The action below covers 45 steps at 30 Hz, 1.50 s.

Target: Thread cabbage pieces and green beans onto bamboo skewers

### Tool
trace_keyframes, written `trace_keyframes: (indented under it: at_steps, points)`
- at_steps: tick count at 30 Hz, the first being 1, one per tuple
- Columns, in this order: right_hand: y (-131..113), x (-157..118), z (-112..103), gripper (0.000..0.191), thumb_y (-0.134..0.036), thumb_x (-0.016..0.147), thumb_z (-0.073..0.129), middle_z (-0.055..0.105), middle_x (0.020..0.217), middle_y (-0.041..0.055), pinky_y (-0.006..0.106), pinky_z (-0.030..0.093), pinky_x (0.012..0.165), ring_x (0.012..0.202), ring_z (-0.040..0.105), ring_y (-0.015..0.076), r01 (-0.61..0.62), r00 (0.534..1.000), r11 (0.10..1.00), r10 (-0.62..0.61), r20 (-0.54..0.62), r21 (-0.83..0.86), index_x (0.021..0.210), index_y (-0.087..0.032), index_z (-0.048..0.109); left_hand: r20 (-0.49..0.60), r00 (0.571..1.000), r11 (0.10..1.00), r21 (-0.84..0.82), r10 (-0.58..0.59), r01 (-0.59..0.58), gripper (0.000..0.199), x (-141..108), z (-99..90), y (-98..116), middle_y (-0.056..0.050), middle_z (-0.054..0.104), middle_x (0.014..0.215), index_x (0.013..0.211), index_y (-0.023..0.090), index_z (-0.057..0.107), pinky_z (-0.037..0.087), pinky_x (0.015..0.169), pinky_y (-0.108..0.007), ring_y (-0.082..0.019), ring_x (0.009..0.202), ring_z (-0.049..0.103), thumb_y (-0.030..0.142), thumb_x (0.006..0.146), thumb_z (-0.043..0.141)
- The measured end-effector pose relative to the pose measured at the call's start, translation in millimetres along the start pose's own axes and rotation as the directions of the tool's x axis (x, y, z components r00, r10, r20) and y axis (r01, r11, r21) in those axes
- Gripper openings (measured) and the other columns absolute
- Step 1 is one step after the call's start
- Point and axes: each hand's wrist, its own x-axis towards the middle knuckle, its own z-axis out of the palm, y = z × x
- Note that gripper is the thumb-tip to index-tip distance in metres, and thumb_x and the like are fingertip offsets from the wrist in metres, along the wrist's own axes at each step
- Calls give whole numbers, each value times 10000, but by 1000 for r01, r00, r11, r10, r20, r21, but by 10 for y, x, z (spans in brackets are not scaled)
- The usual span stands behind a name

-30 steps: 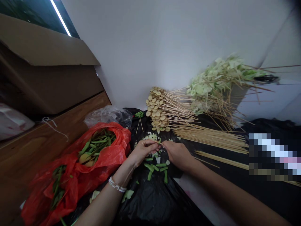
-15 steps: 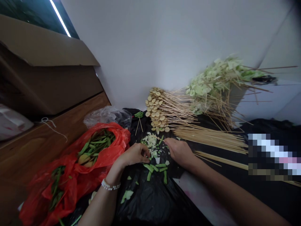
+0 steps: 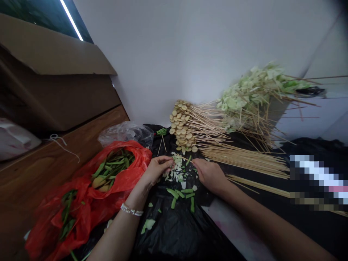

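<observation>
My right hand (image 3: 206, 172) is closed on a thin wooden skewer (image 3: 181, 157) that points left. One cut green bean piece (image 3: 188, 160) is threaded across it. At the skewer's far end, my left hand (image 3: 161, 168) pinches what looks like another green bean piece, mostly hidden by the fingers. Under both hands lies a heap of chopped pale cabbage bits (image 3: 178, 170). Several loose bean pieces (image 3: 178, 194) rest just in front, on black plastic (image 3: 174, 232). Behind sits a small finished bean skewer bundle (image 3: 162, 131) on two sticks.
An open red bag (image 3: 89, 210) of green beans stands at left, beside clear plastic (image 3: 127, 134) and a cardboard box (image 3: 62, 94). Potato-slice skewers (image 3: 182, 125), cabbage skewers (image 3: 247, 94) and bare sticks (image 3: 244, 159) lie at the back and right, along the white wall (image 3: 176, 54).
My left hand has risen from beside the loose bean pieces to the skewer's tip. My right hand stays nearly in place, still holding the skewer. The view has shifted slightly.
</observation>
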Motion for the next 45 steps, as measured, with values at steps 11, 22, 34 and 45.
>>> trace_keyframes:
  at_steps: [11,22,34,45]
  points:
    - [-73,-25,-16,309,-241,990,298,677,926,52,231,401,722,877,628,154,23,1000,999,-23,-9,24,1027,-185,600,1,986,865,-479,-168,148,138,32,-24,29,-62,718,822,871,96,684,565,664,-139,-97,727,692,1,820,599]
    - [-83,-16,-27,314,-237,989,289,676,918,57,230,402,709,866,626,155,27,999,1000,-27,26,-6,1029,-186,596,-3,984,869,-469,-179,156,147,22,6,14,-65,709,794,863,83,684,562,662,-150,-96,695,680,-15,821,583]
    - [-92,-36,-50,249,-186,958,341,667,914,38,240,372,659,838,626,156,29,998,999,-27,62,-35,986,-189,589,-16,989,909,-397,-148,130,128,40,-10,-19,-62,712,739,814,79,714,538,592,-131,-89,635,666,8,708,730]
    - [-67,-32,16,255,-177,958,341,670,930,35,249,381,648,825,629,157,38,999,999,-37,36,-34,1021,-192,588,-9,984,911,-380,-176,160,137,7,55,-12,-53,706,708,796,89,702,512,539,-124,-75,580,642,45,684,767]
